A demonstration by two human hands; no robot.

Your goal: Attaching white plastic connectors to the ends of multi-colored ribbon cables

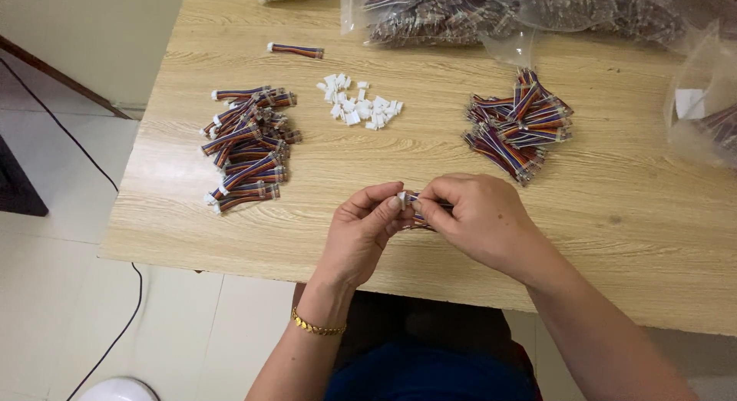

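Head view: left hand [361,228] and right hand [472,217] both pinched shut on one ribbon cable [414,209] above the surface [614,217] – finished pile [247,148] left, bare-ended pile [520,125] and white connectors [358,105] remain – roughly half done.

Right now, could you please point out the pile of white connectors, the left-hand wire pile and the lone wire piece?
white connectors [359,103], head view, middle of pile.
left wire pile [247,146], head view, centre of heap.
lone wire piece [296,50], head view, mid-length.
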